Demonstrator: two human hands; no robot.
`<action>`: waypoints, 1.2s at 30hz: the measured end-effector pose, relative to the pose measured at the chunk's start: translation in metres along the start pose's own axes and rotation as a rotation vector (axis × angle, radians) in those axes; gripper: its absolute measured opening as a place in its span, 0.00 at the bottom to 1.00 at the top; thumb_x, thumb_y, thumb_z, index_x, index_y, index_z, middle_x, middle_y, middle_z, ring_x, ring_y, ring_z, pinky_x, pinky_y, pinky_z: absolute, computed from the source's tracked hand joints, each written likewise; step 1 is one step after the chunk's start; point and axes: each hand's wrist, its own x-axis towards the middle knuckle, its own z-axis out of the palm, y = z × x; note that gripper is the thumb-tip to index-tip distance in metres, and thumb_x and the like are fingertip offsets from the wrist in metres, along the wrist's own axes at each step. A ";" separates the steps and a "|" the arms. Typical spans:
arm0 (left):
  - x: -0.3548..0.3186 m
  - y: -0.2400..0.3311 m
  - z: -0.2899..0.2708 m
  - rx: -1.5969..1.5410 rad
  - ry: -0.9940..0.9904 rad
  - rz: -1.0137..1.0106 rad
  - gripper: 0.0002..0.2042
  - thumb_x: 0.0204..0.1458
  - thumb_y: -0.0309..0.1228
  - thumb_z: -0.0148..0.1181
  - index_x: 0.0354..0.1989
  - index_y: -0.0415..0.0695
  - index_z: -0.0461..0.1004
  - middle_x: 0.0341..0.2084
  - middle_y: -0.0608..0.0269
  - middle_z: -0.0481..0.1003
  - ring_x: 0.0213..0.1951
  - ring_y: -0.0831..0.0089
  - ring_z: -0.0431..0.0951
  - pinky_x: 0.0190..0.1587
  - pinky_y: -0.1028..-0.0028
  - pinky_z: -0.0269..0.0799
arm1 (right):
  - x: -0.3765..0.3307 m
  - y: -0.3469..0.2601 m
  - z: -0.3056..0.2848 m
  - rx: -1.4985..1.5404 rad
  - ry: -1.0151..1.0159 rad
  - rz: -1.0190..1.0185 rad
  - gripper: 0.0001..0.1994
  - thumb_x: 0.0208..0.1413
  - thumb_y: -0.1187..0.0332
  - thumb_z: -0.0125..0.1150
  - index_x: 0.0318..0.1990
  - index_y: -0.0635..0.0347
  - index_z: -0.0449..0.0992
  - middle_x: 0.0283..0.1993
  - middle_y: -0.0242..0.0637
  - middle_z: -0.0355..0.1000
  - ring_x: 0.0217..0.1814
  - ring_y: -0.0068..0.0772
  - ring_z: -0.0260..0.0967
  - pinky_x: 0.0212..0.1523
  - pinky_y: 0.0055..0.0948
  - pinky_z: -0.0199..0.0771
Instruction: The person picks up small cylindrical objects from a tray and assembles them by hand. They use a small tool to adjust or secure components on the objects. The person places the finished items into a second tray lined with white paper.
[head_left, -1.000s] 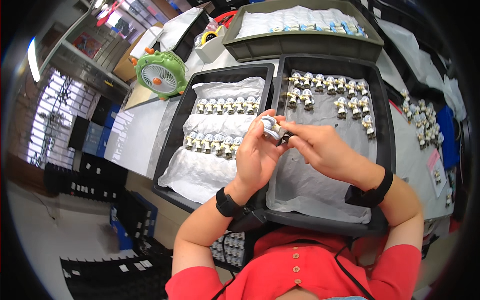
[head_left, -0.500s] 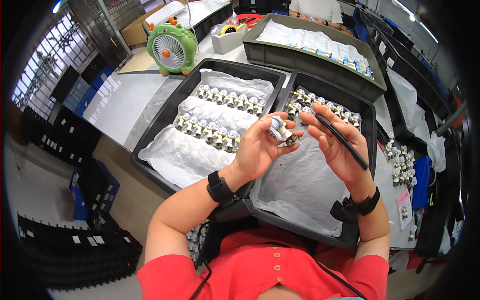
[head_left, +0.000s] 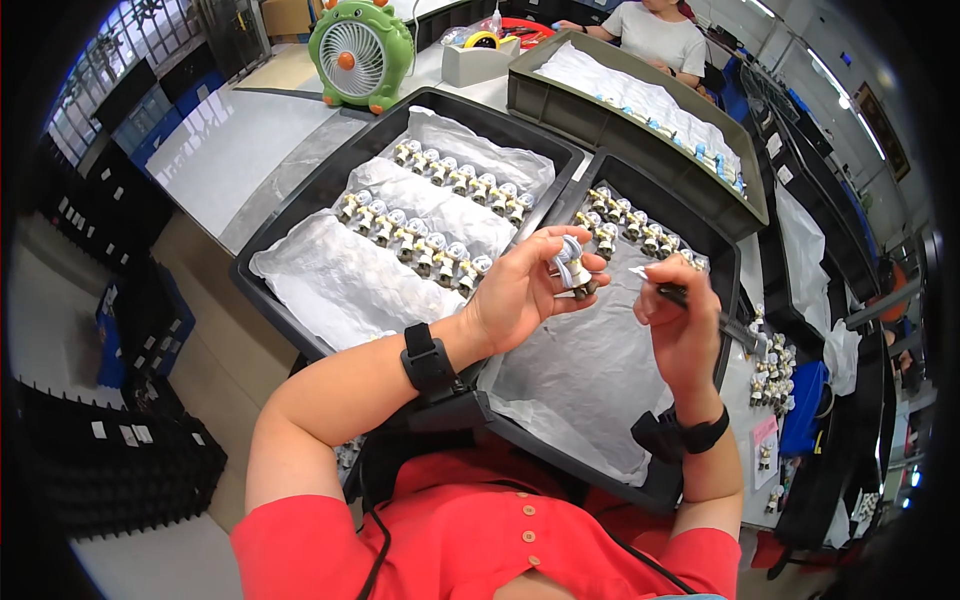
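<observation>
My left hand [head_left: 512,298] is closed around a small figurine [head_left: 571,266], held upright between thumb and fingers above the right-hand tray [head_left: 735,290]. The figurine has a grey-blue head, a white and yellow body and a dark base. Just to its right, my right hand [head_left: 684,325] grips a slim black tool [head_left: 738,330], whose exact kind I cannot make out. A small pale tip [head_left: 640,271] shows at my right fingertips, apart from the figurine. Below my hands, white tissue [head_left: 585,365] lines the tray; similar figurines [head_left: 650,236] stand along its far end.
A second black tray [head_left: 262,292] on the left holds two rows of figurines [head_left: 415,240] on tissue. Behind are a green fan [head_left: 358,55] and an olive crate [head_left: 610,122]. More figurines [head_left: 773,375] cluster at the right. A person in white [head_left: 660,40] sits across.
My right hand has turned and curled its fingers round the black tool, bringing a pale tip toward the figurine. The left hand has tilted the figurine more upright. The whole view has shifted.
</observation>
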 end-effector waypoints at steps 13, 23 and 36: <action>-0.001 -0.007 -0.012 -0.039 0.061 -0.159 0.19 0.60 0.41 0.35 0.53 0.43 0.63 0.42 0.56 0.71 0.43 0.65 0.72 0.47 0.61 0.68 | -0.001 0.024 0.024 -0.897 -0.044 -0.417 0.12 0.41 0.83 0.63 0.34 0.62 0.70 0.34 0.41 0.72 0.42 0.35 0.74 0.43 0.26 0.74; -0.005 -0.008 -0.008 -0.067 0.081 -0.125 0.19 0.57 0.37 0.35 0.52 0.42 0.64 0.46 0.52 0.68 0.45 0.64 0.71 0.47 0.60 0.68 | -0.002 0.033 0.027 -0.978 -0.117 -0.448 0.13 0.39 0.83 0.64 0.34 0.62 0.70 0.35 0.41 0.73 0.44 0.38 0.73 0.51 0.39 0.73; -0.012 -0.006 -0.002 -0.147 0.043 -0.079 0.15 0.55 0.35 0.36 0.43 0.42 0.65 0.39 0.54 0.69 0.43 0.64 0.71 0.44 0.60 0.70 | -0.004 0.030 0.027 -1.000 -0.155 -0.565 0.11 0.38 0.82 0.65 0.32 0.60 0.74 0.34 0.36 0.73 0.45 0.37 0.74 0.49 0.36 0.75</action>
